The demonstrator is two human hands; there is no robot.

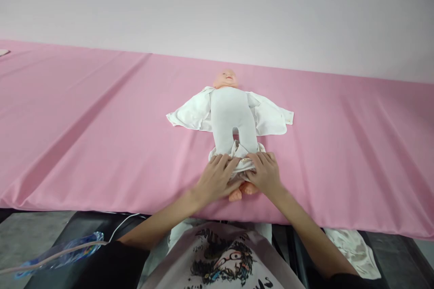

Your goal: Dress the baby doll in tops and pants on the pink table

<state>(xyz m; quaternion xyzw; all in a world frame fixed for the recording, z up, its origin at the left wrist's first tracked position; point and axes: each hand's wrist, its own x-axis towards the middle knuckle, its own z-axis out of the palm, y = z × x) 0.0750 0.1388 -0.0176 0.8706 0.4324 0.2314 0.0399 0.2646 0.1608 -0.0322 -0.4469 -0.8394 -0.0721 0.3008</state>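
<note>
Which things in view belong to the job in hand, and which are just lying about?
In the job:
- doll, on its back
- bunched garment around its legs, gripped by left hand and right hand
- white top, spread under the doll, probably

Lying about, it seems:
- pale cloth, lower right
- shiny plastic item, lower left
- white cable

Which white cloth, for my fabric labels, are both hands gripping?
The bunched garment at the doll's lower legs: the left hand and right hand grip it. The open top lies beneath the doll; the lower-right cloth lies apart.
</note>
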